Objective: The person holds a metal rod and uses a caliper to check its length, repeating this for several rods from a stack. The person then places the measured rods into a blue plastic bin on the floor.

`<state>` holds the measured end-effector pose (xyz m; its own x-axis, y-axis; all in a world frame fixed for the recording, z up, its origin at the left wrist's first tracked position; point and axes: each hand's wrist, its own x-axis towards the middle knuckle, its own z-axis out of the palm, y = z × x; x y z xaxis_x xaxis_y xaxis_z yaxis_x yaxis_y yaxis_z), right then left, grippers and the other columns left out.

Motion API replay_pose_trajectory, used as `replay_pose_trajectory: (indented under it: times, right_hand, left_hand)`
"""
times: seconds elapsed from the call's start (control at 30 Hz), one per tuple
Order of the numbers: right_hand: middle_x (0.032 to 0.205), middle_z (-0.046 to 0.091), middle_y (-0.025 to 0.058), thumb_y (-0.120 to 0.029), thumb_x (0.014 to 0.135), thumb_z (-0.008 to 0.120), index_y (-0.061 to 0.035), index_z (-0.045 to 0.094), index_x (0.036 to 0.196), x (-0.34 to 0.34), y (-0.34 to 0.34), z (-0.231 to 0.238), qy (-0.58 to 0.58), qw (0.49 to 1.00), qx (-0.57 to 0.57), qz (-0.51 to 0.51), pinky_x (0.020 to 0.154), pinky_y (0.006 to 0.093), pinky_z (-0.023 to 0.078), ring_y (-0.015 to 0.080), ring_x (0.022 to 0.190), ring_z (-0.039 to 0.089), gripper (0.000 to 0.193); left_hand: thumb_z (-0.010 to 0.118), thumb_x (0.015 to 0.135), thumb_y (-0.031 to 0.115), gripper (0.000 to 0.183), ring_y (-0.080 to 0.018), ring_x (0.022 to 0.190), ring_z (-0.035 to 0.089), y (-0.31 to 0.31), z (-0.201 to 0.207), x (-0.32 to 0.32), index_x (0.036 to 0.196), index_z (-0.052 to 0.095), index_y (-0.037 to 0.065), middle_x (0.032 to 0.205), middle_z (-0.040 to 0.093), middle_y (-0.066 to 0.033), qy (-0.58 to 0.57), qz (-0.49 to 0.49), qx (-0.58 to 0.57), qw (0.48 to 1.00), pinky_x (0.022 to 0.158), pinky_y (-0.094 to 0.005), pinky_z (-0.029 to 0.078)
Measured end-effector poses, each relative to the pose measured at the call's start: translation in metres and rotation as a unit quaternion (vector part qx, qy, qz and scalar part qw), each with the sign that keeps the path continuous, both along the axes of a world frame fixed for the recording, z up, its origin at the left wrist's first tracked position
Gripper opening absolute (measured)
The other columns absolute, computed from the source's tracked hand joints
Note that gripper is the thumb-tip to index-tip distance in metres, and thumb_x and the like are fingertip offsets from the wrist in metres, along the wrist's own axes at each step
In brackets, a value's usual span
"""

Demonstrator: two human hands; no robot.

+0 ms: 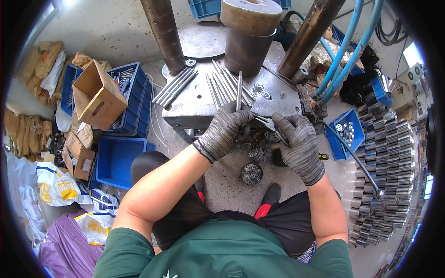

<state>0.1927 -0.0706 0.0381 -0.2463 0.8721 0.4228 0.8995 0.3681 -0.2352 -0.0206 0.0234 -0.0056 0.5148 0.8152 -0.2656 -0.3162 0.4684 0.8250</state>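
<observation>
The grey metal counter (185, 109) is flanked by two brown-stained steel columns, one at left (163, 34) and one at right (309, 37); its rear middle is occupied by a thick, dark metal cylinder (249, 52). Slim silver metal rods (175, 87) are laid in groups on its left and middle parts, with small silver rings (262, 91) scattered to the right. Rectangular blue plastic bins are seen on both sides, left (121, 160) and right (340, 150). Both forearms are extended forward, the gloved hands being brought near each other at the counter's front edge. By the left hand (226, 129), fingers curled, a single upright silver rod (239, 90) is gripped. By the right hand (299, 144), partly closed, a slender metal tool (270, 123) is held; its exact kind cannot be told.
</observation>
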Motion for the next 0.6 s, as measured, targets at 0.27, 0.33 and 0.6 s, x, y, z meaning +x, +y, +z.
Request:
replay_pose_trajectory:
  times: [0.27, 0.33, 0.6]
  right_hand:
    - [0.1, 0.067, 0.0208, 0.003, 0.072, 0.066, -0.0085, 0.068, 0.13, 0.007, 0.004, -0.003, 0.024, 0.999, -0.031, -0.014, 0.078, 0.0483, 0.053, 0.0402, 0.089, 0.065, 0.059]
    - [0.105, 0.07, 0.0176, 0.005, 0.079, 0.062, -0.0054, 0.066, 0.134, 0.009, 0.004, -0.001, 0.191, 0.975, -0.104, -0.044, 0.08, 0.0397, 0.056, 0.0301, 0.089, 0.069, 0.056]
    - [0.092, 0.062, 0.0007, -0.005, 0.086, 0.07, -0.0019, 0.059, 0.143, 0.029, 0.0, 0.016, 0.389, 0.889, -0.217, -0.11, 0.078, 0.0266, 0.051, 0.0091, 0.081, 0.054, 0.058]
  left_hand:
    - [0.067, 0.099, 0.023, 0.027, -0.0057, 0.054, 0.053, -0.008, 0.018, -0.006, 0.117, 0.06, 0.004, 0.079, 0.062, -0.0002, 0.073, -0.038, 0.131, 0.988, 0.047, -0.0214, 0.04]
    - [0.065, 0.101, 0.025, 0.034, -0.0045, 0.056, 0.054, -0.01, 0.021, -0.006, 0.127, 0.06, 0.003, 0.083, 0.065, -0.0008, 0.073, -0.033, 0.159, 0.984, 0.048, -0.0205, 0.041]
    - [0.058, 0.105, 0.019, 0.04, -0.0052, 0.079, 0.06, -0.003, 0.013, -0.013, 0.143, 0.059, 0.007, 0.102, 0.071, -0.0029, 0.097, -0.073, 0.224, 0.967, 0.071, -0.0213, 0.051]
